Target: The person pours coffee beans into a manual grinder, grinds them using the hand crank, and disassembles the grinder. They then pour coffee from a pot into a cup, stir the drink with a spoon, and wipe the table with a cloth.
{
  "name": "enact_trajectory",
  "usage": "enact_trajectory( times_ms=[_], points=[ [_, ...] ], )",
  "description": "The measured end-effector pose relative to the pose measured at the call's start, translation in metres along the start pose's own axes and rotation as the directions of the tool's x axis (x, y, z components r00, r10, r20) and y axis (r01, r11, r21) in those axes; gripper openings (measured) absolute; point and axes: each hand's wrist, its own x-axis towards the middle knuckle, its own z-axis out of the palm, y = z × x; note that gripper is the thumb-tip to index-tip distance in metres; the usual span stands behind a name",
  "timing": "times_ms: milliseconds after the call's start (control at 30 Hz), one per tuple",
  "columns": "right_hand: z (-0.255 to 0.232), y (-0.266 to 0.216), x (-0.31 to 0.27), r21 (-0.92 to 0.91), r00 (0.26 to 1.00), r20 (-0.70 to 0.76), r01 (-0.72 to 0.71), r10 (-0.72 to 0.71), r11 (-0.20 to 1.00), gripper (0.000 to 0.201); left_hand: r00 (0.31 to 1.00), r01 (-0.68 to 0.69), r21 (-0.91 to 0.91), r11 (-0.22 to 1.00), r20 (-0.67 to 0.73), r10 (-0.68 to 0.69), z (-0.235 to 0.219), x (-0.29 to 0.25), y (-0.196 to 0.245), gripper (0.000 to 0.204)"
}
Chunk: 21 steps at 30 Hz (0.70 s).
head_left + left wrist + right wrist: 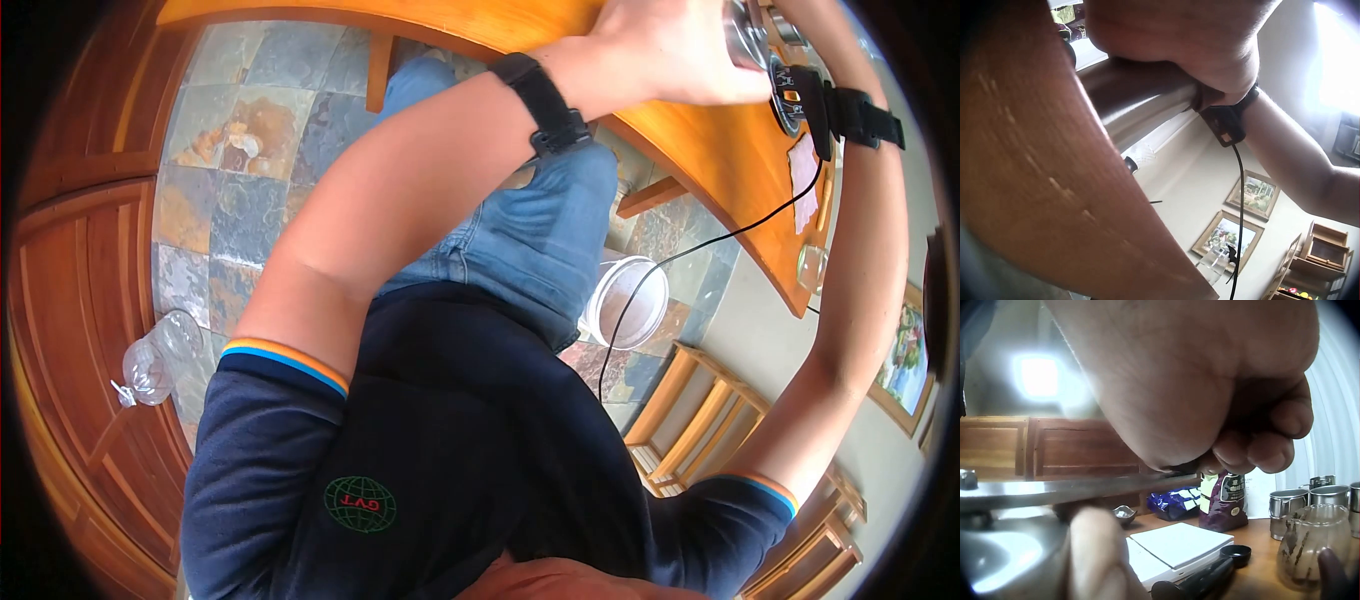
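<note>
My left hand (665,50) grips a shiny metal cylinder (742,38) above the wooden table (700,130). In the left wrist view that cylinder (1147,112) lies tilted beyond the brown table edge (1072,187), with a hand (1179,37) over it. A flat metal bar (1079,489) crosses the right wrist view and runs under my right hand (1210,381), whose fingers are curled at its end. A blurred fingertip (1097,556) shows below the bar; whose it is, I cannot tell. The right hand lies mostly beyond the head view's top edge.
Behind stand a white flat device (1179,547), a black-handled scoop (1210,572), a purple bag (1222,509), metal cups (1288,506) and a glass jar (1313,547). A pink cloth (803,180) lies on the table; a white bucket (628,300) stands on the floor. A black cable (700,243) hangs down.
</note>
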Motion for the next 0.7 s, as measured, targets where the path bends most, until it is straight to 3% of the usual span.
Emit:
enact_trajectory(
  times_ms=[67, 133, 167, 233, 267, 333, 400, 467, 500, 700],
  points=[
    [-0.002, 0.007, -0.018, -0.107, 0.998, -0.04, 0.034, -0.039, 0.994, 0.053, 0.999, -0.032, -0.033, 0.999, -0.007, 0.032, 0.001, 0.002, -0.011, 0.035],
    [-0.002, 0.014, -0.033, 0.282, 0.992, 0.076, -0.123, 0.105, 0.952, 0.048, 0.998, -0.056, -0.061, 0.997, -0.03, 0.054, 0.001, -0.001, -0.011, 0.035],
    [0.006, 0.048, -0.032, 0.285, 0.992, 0.074, -0.116, 0.099, 0.951, 0.048, 0.996, -0.071, -0.037, 0.997, -0.062, 0.069, 0.0, -0.004, -0.005, 0.035],
    [0.029, 0.13, -0.028, 0.517, 0.952, -0.024, -0.25, 0.305, 0.819, 0.041, 0.992, -0.091, -0.007, 0.996, -0.087, 0.09, -0.001, -0.004, -0.005, 0.035],
    [0.036, 0.126, -0.041, 0.518, 0.951, -0.029, -0.25, 0.309, 0.818, 0.041, 0.99, -0.108, -0.04, 0.993, -0.097, 0.104, 0.002, -0.004, -0.01, 0.036],
    [0.042, 0.11, -0.077, 0.117, 0.974, -0.173, -0.127, 0.146, 0.985, 0.046, 0.988, -0.126, -0.075, 0.989, -0.095, 0.119, 0.007, -0.003, -0.012, 0.036],
    [0.034, 0.104, -0.097, 0.103, 0.976, -0.09, -0.187, 0.196, 0.977, 0.051, 0.995, -0.065, -0.048, 0.997, -0.079, 0.061, 0.003, -0.003, -0.007, 0.038],
    [0.029, 0.087, -0.109, 0.145, 0.924, 0.029, -0.382, 0.382, 0.913, 0.052, 0.998, -0.037, -0.038, 0.999, -0.058, 0.034, 0.001, -0.002, -0.004, 0.039],
    [0.033, 0.089, -0.116, 0.097, 0.945, -0.059, -0.315, 0.321, 0.944, 0.052, 0.997, -0.053, -0.012, 0.999, -0.058, 0.053, 0.002, -0.002, -0.003, 0.038],
    [0.029, 0.075, -0.135, 0.108, 0.944, -0.083, -0.309, 0.318, 0.945, 0.053, 0.988, -0.13, 0.022, 0.991, -0.082, 0.131, 0.016, 0.002, -0.016, 0.037]
  ],
)
